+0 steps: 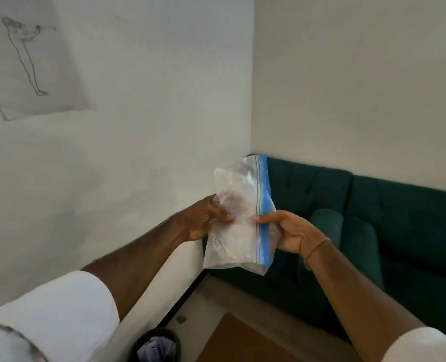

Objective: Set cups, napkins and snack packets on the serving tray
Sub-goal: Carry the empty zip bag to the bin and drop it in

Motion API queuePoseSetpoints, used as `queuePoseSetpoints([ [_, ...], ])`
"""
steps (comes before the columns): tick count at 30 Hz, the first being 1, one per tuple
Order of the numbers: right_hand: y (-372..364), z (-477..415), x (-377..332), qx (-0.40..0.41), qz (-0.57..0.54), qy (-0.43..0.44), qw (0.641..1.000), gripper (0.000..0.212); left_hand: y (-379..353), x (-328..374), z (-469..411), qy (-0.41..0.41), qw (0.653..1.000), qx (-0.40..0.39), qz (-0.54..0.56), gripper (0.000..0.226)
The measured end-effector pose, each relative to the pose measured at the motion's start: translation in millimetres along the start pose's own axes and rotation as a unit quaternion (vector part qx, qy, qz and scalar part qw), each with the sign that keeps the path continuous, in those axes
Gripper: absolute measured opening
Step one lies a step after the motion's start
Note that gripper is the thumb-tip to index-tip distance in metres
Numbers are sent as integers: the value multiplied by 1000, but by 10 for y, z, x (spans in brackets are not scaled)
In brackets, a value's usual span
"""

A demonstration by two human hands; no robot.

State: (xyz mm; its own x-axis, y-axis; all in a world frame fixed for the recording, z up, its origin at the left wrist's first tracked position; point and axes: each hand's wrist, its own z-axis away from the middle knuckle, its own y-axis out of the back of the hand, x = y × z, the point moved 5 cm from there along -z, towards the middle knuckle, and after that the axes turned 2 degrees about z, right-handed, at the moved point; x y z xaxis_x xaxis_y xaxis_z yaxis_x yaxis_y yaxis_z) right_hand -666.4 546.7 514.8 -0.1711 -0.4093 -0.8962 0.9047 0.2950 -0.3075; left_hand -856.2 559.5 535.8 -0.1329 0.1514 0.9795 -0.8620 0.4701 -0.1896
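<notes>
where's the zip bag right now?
Head view, centre frame: the clear zip bag with the blue seal strip is held up in the air between the left hand and right hand, in front of the green sofa by the wall corner.

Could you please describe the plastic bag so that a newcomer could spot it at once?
Start at the dark green sofa in the room's corner. Before its left end, the left hand and right hand hold up a clear zip bag, the only see-through thing, with a blue seal strip.
</notes>
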Motion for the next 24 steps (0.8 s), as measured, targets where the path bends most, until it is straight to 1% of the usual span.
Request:
queuePoseSetpoints([
  [3, -443, -815, 396, 37, -18, 15, 999, 48, 1053, -367, 5, 43, 998, 40, 6, 42],
  [5, -694, -1320, 704, 57, -6, 50, 997, 38, 1706, -710, 11, 65, 996, 64, 10, 32],
  [6, -790, -1494, 814, 59, 22, 74, 995, 32, 1948, -849, 31, 76, 994, 76, -12, 30],
  [7, -897, -1702, 980, 61, 56, 82, 993, 29, 2214, -1021, 57, 96, 991, 76, -47, 37],
  [8, -968, -1913, 1136, 59, 93, 82, 991, 29, 2452, -1173, 72, 116, 987, 65, -93, 49],
  [9, -1041, -2139, 1297, 48, 146, 77, 985, 33, 2693, -1329, 86, 137, 979, 45, -145, 59],
  [10, -1112, -2359, 1464, 27, 228, 70, 971, 41, 2905, -1488, 100, 156, 967, 14, -200, 65],
  [11, -1187, -2522, 1604, -3, 339, 58, 939, 48, 3054, -1638, 115, 171, 951, -25, -257, 67],
  [12, -1275, -2719, 1824, -44, 454, 42, 889, 51, 3244, -1853, 139, 190, 931, -54, -308, 67],
  [13, -1336, -2918, 2070, -83, 548, 26, 832, 52, 3445, -2082, 152, 206, 908, -71, -358, 67],
  [14, -1373, -3114, 2364, -116, 611, 10, 783, 51, 3640, -2350, 177, 226, 881, -87, -407, 67],
  [15, -1404, -3289, 2687, -146, 650, -8, 745, 51, 3808, -2640, 218, 246, 852, -105, -450, 65],
  [16, -1422, -3411, 2979, -169, 674, -26, 719, 52, 3934, -2904, 271, 261, 826, -123, -484, 62],
  [18, -1470, -3693, 3695, -205, 686, -65, 695, 59, 4193, -3569, 399, 292, 789, -156, -518, 61],
  [20, -1470, -3973, 4440, -227, 695, -92, 676, 64, 4422, -4309, 526, 319, 760, -184, -535, 70],
  [22, -1456, -4197, 5108, -248, 714, -103, 646, 65, 4577, -4987, 675, 352, 729, -203, -550, 77],
  [24, -1419, -4414, 5816, -276, 728, -113, 617, 65, 4729, -5687, 797, 378, 710, -210, -555, 76],
])
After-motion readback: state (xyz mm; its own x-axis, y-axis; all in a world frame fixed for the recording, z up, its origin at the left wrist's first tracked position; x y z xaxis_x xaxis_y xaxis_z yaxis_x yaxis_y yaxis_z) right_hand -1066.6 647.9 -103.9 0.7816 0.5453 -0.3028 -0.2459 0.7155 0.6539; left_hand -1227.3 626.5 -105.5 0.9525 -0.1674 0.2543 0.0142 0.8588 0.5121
